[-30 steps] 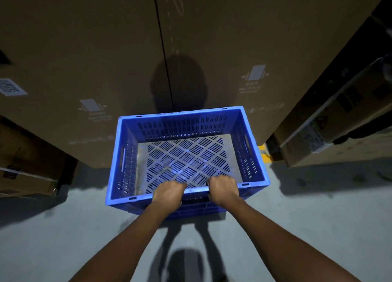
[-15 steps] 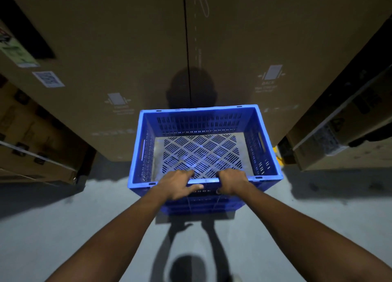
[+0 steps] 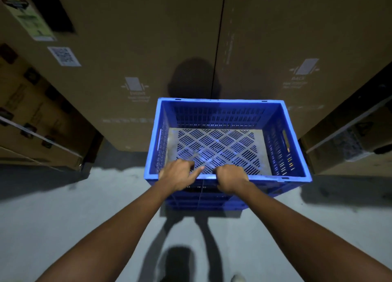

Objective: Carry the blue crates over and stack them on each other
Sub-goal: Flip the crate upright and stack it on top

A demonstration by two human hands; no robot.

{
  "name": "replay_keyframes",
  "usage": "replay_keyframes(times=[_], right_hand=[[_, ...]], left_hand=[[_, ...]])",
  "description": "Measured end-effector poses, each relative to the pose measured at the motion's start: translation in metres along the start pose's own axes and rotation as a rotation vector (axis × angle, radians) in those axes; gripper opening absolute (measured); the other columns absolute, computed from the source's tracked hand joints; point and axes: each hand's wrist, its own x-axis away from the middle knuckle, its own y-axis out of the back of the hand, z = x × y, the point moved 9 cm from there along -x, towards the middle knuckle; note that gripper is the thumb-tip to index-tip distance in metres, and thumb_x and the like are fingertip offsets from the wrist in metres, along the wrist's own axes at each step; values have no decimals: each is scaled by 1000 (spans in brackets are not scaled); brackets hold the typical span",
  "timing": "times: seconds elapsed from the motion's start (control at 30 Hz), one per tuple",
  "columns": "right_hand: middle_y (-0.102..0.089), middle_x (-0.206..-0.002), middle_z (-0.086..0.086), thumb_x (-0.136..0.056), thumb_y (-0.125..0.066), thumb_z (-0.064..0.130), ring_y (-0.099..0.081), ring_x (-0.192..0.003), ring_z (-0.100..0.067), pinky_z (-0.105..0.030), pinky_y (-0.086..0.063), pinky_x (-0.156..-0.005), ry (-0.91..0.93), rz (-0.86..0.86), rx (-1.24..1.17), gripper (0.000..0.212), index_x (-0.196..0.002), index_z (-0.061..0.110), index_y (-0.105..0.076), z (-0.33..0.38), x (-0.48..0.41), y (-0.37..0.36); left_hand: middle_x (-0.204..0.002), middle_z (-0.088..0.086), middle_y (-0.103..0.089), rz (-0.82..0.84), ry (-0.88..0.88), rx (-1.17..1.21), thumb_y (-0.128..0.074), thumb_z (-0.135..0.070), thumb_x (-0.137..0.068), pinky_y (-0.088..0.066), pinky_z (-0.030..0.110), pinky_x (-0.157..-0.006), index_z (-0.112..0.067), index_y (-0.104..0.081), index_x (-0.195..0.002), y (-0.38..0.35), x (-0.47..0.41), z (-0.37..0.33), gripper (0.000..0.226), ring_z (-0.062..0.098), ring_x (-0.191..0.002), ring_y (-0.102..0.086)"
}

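Observation:
An empty blue crate with slotted walls and a pale perforated floor is in front of me, close to the tall cartons. Both hands are on its near rim. My left hand lies over the rim left of centre, fingers curled inside and one finger stretched out along the edge. My right hand is clenched around the rim just right of centre. Below the hands the crate's ribbed near wall shows. I cannot tell whether a second crate sits under it.
Two tall brown cartons form a wall right behind the crate. Stacked cartons stand at the left and more cartons at the right. Grey concrete floor lies under my arms. My shoe tip shows at the bottom.
The crate has shifted right in the view and sits nearer the cartons. My left hand has loosened from a full fist, with one finger now extended; my right hand's hold is unchanged.

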Motion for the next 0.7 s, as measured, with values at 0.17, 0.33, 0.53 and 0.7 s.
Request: replay_keyframes(times=[0.17,0.33,0.53,0.7], right_hand=[[-65,-114,-10,-80,-70,46,-61,-106,-31,-39,-49,-84,150,61,-68,47,-115,16,-61,71,-11,16],[-66,-115,-13,-85,-63,33,-62,-107,-33,-41,-49,-87,186,13,-80,37,-113,9,-61,141,-30,31],[-68,-109,-13,-85,-60,30,-63,-103,-32,-39,-48,-85,134,-17,-48,30,-107,10,-63,140,-30,34],[-69,-104,-11,-83,-61,29,-65,-98,-31,-38,-48,-82,117,-54,-1,27,-104,13,-66,142,-36,28]], left_hand=[[-118,4,-61,-194,-99,-108,-49,-40,-90,-22,50,-114,-20,-68,-101,27,3,27,30,28,-134,-39],[-121,-7,-64,-127,-21,-112,-35,-36,-92,-22,46,-112,-22,-69,-97,27,8,75,37,18,-145,-23],[-110,-7,-69,-105,23,-108,-35,-32,-93,-32,43,-105,-23,-66,-90,28,10,75,33,17,-141,-30],[-96,0,-71,-221,3,-42,-34,-31,-92,-33,41,-102,-22,-62,-78,29,11,79,33,19,-131,-44]])
